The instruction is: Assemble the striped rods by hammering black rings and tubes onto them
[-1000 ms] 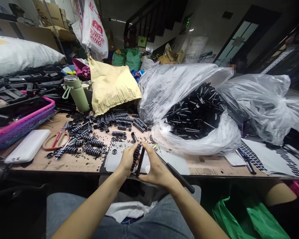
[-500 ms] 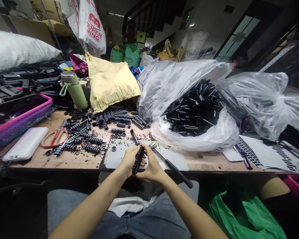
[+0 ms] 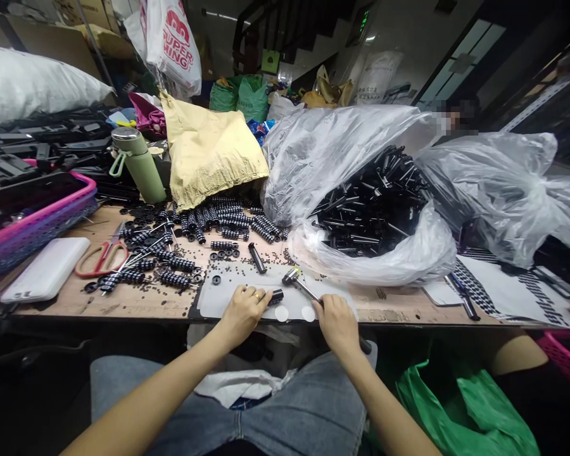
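My left hand (image 3: 243, 310) rests at the table's front edge, closed around a short black tube (image 3: 275, 296) that lies flat on a white mat (image 3: 228, 297). My right hand (image 3: 338, 322) is wrapped round the black handle of a small hammer (image 3: 300, 284), whose metal head rests on the mat just right of the tube. Another black tube (image 3: 257, 258) lies loose farther back on the mat. Ribbed black spring-like parts (image 3: 218, 221) and small black washers are scattered behind.
A clear plastic bag (image 3: 361, 209) full of black tubes sits at right. A yellow sack (image 3: 209, 152), green bottle (image 3: 140, 166), red scissors (image 3: 102, 256), white phone-like slab (image 3: 45, 271) and pink basket (image 3: 38, 221) stand left. Green bag (image 3: 460, 405) below the table.
Both hands held the tube upright together above the table edge. Now the left hand has laid it flat on the mat, and the right hand has moved right onto the hammer handle.
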A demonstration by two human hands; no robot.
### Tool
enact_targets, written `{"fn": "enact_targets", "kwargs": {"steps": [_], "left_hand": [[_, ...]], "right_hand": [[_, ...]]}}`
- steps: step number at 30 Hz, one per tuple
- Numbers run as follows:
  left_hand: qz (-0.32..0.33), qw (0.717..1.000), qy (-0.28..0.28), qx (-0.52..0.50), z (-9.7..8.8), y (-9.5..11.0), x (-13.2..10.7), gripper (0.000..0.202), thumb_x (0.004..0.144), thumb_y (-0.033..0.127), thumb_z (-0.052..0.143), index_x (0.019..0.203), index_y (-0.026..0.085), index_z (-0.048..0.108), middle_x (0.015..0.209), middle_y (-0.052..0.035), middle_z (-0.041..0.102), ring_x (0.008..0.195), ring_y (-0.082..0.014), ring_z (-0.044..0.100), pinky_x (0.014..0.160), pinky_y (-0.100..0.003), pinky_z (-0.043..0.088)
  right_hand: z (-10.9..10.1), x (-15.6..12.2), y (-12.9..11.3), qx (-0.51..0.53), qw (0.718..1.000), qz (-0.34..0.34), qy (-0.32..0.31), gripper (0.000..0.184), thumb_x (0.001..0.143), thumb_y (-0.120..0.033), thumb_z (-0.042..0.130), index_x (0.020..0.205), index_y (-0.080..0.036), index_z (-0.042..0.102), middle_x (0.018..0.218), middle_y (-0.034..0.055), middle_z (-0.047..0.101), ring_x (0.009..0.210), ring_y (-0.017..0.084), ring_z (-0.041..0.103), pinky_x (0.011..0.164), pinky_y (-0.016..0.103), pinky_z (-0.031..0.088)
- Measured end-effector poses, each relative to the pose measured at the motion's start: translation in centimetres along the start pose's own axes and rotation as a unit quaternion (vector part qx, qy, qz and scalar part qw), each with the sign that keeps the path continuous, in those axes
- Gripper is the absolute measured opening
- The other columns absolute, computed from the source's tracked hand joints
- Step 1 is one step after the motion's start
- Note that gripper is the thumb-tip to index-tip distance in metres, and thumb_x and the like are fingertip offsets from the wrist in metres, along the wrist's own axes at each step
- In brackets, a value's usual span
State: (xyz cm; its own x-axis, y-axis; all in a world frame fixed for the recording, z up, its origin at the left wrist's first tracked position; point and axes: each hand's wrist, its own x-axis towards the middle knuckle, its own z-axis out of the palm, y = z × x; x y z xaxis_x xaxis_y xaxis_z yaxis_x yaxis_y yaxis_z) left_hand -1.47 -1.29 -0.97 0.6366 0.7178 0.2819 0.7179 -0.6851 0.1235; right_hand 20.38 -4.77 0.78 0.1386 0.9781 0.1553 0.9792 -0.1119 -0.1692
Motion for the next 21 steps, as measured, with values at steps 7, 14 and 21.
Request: {"fn": "enact_targets", "kwargs": {"steps": [7, 14, 21], "left_hand": [[-0.006, 0.999, 0.0, 0.036, -0.2, 0.1, -0.2, 0.036, 0.084, 0.011, 0.035, 0.118, 0.016, 0.043, 0.102, -0.0099, 0.058, 0.09, -0.0197, 0.051, 0.08, -0.039, 0.035], [-0.035, 0.999, 0.008, 0.037, 1.6, 3.1, -0.1, 0.058, 0.084, 0.041, 0.035, 0.128, 0.004, 0.031, 0.13, -0.0185, 0.038, 0.125, -0.0275, 0.026, 0.1, -0.044, 0.022], [-0.045, 0.997, -0.005, 0.057, 3.8, 3.0, 0.7, 0.051, 0.082, 0.026, 0.035, 0.127, 0.002, 0.033, 0.133, -0.0185, 0.034, 0.125, -0.0258, 0.027, 0.101, -0.04, 0.026]], "right_hand": [[-2.6, -3.3, -1.5, 0.164, 0.983, 0.029, -0.075, 0.037, 0.09, -0.041, 0.016, 0.076, -0.021, 0.043, 0.058, -0.0002, 0.051, 0.05, 0.015, 0.048, 0.05, 0.023, 0.032], [-4.5, -3.7, -4.3, 0.199, 0.977, -0.014, -0.078, 0.04, 0.09, -0.043, 0.014, 0.069, -0.021, 0.041, 0.052, -0.0007, 0.049, 0.046, 0.014, 0.046, 0.047, 0.022, 0.03], [-2.4, -4.4, -8.8, 0.075, 0.971, -0.141, -0.179, 0.039, 0.091, -0.037, 0.02, 0.08, -0.019, 0.053, 0.066, 0.0054, 0.062, 0.054, 0.017, 0.057, 0.048, 0.023, 0.03]]}}
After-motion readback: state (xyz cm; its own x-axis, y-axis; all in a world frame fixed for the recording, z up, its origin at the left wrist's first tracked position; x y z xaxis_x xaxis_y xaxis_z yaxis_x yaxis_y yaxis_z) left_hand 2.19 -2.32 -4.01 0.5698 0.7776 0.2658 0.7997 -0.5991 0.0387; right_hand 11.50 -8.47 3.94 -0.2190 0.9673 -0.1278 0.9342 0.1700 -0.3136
